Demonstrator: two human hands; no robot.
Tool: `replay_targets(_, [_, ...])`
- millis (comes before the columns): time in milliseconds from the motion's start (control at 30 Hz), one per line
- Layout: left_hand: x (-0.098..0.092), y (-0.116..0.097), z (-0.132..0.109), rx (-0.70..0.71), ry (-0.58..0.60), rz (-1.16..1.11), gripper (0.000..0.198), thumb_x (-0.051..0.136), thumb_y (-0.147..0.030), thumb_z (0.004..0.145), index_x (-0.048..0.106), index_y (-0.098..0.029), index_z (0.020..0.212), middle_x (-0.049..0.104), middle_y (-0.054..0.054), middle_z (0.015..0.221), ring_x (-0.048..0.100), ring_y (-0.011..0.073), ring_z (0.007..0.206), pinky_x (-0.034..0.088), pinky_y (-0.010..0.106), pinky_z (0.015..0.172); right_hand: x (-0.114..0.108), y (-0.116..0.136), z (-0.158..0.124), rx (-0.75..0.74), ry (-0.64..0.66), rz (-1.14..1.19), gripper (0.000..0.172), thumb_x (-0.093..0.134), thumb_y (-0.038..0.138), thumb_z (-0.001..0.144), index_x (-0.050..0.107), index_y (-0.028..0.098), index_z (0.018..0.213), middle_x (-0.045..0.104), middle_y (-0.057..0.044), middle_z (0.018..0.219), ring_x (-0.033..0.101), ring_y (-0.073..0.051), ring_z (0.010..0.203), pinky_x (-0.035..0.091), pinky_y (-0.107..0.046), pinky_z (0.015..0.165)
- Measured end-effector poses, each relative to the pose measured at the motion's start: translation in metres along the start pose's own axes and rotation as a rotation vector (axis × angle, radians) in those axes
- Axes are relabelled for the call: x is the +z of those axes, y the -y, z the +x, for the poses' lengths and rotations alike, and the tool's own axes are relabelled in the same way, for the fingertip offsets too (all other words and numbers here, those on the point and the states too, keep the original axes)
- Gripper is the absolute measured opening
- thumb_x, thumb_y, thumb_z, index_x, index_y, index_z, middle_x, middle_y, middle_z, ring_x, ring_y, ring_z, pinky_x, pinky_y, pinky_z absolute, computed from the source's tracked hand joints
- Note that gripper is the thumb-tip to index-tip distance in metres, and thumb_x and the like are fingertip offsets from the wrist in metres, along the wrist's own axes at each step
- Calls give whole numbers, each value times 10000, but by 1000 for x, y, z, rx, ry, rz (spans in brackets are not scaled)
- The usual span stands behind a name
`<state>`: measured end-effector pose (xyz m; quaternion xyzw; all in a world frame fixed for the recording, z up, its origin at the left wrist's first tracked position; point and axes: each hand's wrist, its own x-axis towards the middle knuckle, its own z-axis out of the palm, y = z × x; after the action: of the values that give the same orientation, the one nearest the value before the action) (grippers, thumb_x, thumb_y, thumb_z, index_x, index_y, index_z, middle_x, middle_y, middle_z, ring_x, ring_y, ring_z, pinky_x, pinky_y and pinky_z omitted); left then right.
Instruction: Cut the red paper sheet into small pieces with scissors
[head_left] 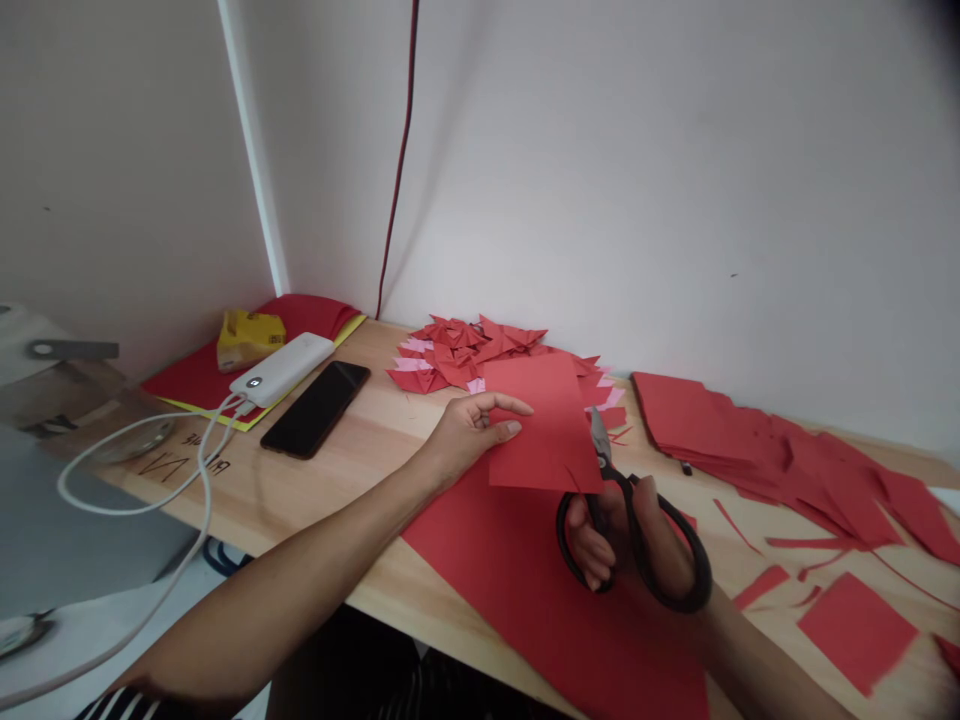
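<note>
A rectangular sheet of red paper [544, 430] is held up above the table, its left edge pinched between the thumb and fingers of my left hand [480, 430]. My right hand [622, 525] grips the black handles of a pair of scissors [636, 535], with fingers and thumb through the loops. The scissor blades point up at the right edge of the paper; part of them is hidden behind it. Beneath both hands lies a larger red sheet [540, 600], reaching over the table's front edge.
Folded red and pink paper pieces [472, 350] are heaped by the wall. At right lie a fanned stack of red paper [750, 440], thin offcuts and a red square [857, 632]. A phone [316, 408] and a cabled white power bank [281, 370] are at left.
</note>
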<state>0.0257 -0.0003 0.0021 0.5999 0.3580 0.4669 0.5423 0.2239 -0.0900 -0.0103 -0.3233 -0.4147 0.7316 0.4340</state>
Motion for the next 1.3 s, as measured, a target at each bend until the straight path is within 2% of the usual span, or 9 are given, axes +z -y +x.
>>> replay_targets(167, [0,1,-1,-19,15,5,206,722,-276,745,738,-158,913,246,-87,521,169,60,467,89,247,477,0,-1,-2,-17,-84,-40,714,442,834,748,638,148,729,389,49,463,390,-85,372,394,-206,364])
replay_targets(467, [1,-2,-2,-56,25,3,222,711,-273,742,730,-149,924,240,-98,496,164,56,460,86,241,476,-6,-1,-3,28,-172,-144,726,481,876,672,596,159,656,353,74,378,322,-59,283,380,-200,297])
replay_targets(733, [2,-2,-1,-55,26,-2,234,718,-277,735,726,-138,923,252,-95,509,167,56,467,89,244,479,-9,1,-3,33,-116,-186,729,427,884,696,584,172,665,299,93,353,266,-59,269,352,-191,271])
replay_targets(1000, [1,0,-1,-81,36,1,232,717,-278,742,723,-145,931,239,-100,489,172,55,453,87,242,476,-11,-1,-2,34,-35,-85,691,466,846,720,597,168,689,300,96,366,254,-55,282,330,-178,276])
replay_targets(1200, [1,0,-1,-89,53,-13,227,712,-268,743,719,-140,930,244,-105,478,168,53,449,84,240,471,-5,-1,1,12,11,-42,746,430,875,703,624,157,753,393,56,454,402,-98,374,449,-244,390])
replay_targets(1300, [0,1,-1,-76,53,2,218,712,-259,745,720,-138,927,244,-107,473,165,50,444,85,239,468,-6,1,1,10,28,-37,730,439,856,723,635,153,761,415,43,475,430,-106,398,447,-241,401])
